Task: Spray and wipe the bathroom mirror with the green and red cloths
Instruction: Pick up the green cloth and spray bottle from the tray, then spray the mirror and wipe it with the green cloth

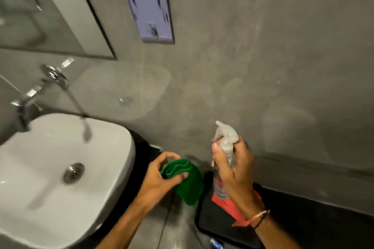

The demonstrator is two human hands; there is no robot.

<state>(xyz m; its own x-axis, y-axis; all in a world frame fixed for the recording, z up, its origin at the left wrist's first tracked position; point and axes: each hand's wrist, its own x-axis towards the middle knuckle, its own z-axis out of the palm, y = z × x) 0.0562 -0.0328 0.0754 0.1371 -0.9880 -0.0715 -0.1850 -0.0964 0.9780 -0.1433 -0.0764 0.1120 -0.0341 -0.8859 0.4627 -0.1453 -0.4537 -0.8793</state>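
My left hand [159, 176] grips a folded green cloth [188, 184] just right of the sink. In my right hand [234, 170] I hold a clear spray bottle [224, 139] upright by its neck, its white nozzle pointing left and up. A red cloth [226, 204] lies under the bottle on a black tray [212, 226]. The mirror [40, 18] hangs at the upper left, tilted in view, with a dark frame.
A white sink [40, 168] fills the lower left, with a chrome tap [50, 87] on the wall over it. A pale purple panel [145, 2] is set in the grey wall. A dark ledge [313, 204] runs to the right.
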